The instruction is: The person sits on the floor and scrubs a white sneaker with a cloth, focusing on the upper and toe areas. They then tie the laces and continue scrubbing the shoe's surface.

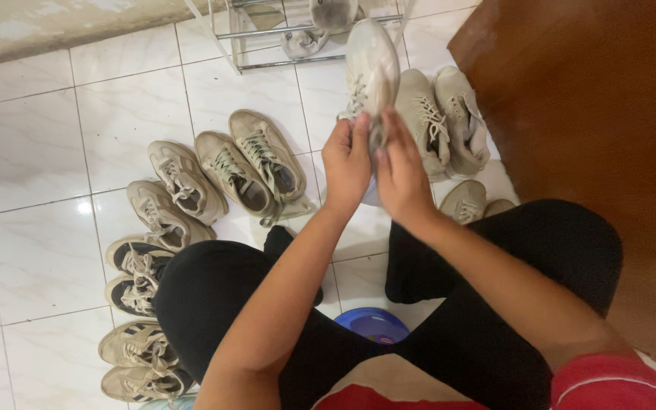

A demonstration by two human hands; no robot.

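Pale sneaker (370, 64): held up off the floor in both hands, toe pointing away from the person, laces on its left side; it hung over the white tiled floor (32, 152), just in front of the person's knees.
Left hand (345, 163): fingers curled shut on the heel end of the pale sneaker, thumb and forefinger pinched together at the laces.
Right hand (402, 171): fingers closed round the heel end from the other side, fingertips pressed on the shoe's back edge; the two hands were touching or nearly so.
Beige pair (443, 121): lay on the tiles just right of the held shoe, side by side, toes away, hard against the wooden panel (594, 106).
Single beige shoe (465, 201): sat just below that pair, partly hidden by the right knee.
Tan pair (252, 163): stood on the floor left of the hands, angled, laces loose.
Grey-beige pair (172, 193): lay further left, one shoe overlapping the other.
Black-and-white pair (137, 277): sat beside the left knee, touching it.
Striped tan pair (140, 361): nearest the bottom left, partly under the left thigh.
Metal rack (267, 34): stood at the top, beyond the held shoe, with grey shoes on its bars.
Blue lid (373, 323): showed on the floor between the legs, mostly hidden.
Clothing: black trousers (214, 296), red sleeve (616, 380) on the right arm.
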